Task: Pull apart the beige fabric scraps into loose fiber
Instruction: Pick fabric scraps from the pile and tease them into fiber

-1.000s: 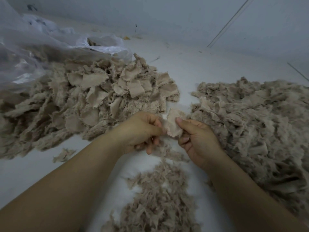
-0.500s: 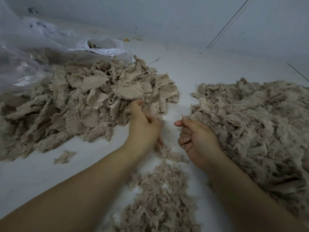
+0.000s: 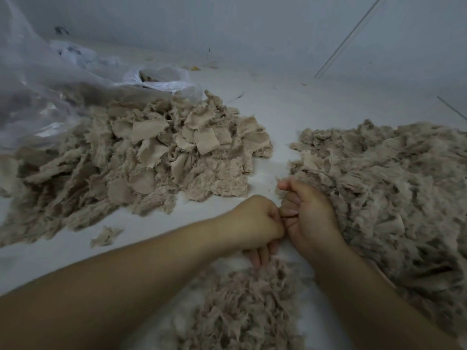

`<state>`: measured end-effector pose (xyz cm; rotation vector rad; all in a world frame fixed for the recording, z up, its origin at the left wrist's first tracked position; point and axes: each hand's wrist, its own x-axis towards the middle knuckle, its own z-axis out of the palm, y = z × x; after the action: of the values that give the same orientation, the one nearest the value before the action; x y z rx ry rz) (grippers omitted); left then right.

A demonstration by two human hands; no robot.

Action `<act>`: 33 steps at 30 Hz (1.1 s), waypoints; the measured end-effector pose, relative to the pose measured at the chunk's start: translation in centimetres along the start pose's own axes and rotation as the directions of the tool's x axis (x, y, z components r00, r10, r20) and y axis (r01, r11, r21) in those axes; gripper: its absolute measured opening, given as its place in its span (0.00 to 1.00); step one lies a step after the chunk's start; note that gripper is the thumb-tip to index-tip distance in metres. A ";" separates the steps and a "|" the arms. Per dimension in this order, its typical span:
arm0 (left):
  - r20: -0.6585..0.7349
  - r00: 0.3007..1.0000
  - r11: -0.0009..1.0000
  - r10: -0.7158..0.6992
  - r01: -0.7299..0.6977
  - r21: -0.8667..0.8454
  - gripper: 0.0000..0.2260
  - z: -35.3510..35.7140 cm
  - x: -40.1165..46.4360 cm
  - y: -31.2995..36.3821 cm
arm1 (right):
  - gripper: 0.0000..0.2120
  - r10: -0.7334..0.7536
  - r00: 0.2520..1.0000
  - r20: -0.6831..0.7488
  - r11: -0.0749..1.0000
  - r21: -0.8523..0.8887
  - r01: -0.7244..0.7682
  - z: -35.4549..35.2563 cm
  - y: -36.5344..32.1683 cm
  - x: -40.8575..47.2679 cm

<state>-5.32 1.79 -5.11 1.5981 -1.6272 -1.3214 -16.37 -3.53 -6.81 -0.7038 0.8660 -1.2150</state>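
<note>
A heap of flat beige fabric scraps (image 3: pixel 177 147) lies at left centre on the white surface. Loose beige fiber (image 3: pixel 379 188) is piled wide on the right, and a smaller fiber heap (image 3: pixel 247 304) sits close to me. My left hand (image 3: pixel 257 223) and my right hand (image 3: pixel 310 215) meet knuckle to knuckle between the piles, both with fingers curled. A frayed edge of a fabric scrap (image 3: pixel 278 189) shows beside my right thumb. The rest of the scrap is hidden between the two hands.
A large clear plastic bag (image 3: pixel 45 92) slumps at the far left, partly over the scrap heap. A smaller white bag (image 3: pixel 161 80) lies behind the heap. One stray scrap (image 3: pixel 106 236) lies on the surface left of my left forearm. A wall rises behind.
My left hand reached into the scrap heap half a second ago and has come back to meet my right hand. The scrap held a second ago is gone from view.
</note>
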 end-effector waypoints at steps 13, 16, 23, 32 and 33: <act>-0.147 0.985 0.986 0.092 -0.110 -0.122 0.06 -4.7 6.5 0.4 | 0.16 0.020 0.997 -0.068 0.997 0.079 -0.015 0.0 -0.3 0.3; -0.175 0.961 0.967 0.214 -0.234 -0.104 0.17 -3.6 7.7 0.8 | 0.17 0.021 0.998 -0.062 0.997 0.071 -0.017 0.1 -0.3 0.1; -0.094 0.921 0.921 0.378 -0.363 0.142 0.16 -2.5 9.6 2.1 | 0.18 0.013 0.996 -0.092 0.995 0.095 -0.004 0.4 -0.3 0.1; -0.159 0.899 0.871 0.407 -0.331 0.363 0.12 -2.4 6.6 -0.6 | 0.13 0.084 0.989 -0.119 0.983 0.170 -0.063 0.3 -0.4 0.1; -0.170 0.891 0.862 0.421 -0.334 0.381 0.14 -2.6 6.1 -0.9 | 0.12 0.090 0.988 -0.126 0.983 0.169 -0.068 0.3 -0.4 0.0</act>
<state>-3.81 -4.58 -6.53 1.4482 -1.9589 -0.6300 -16.32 -3.65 -6.36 -0.4546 0.8844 -1.2562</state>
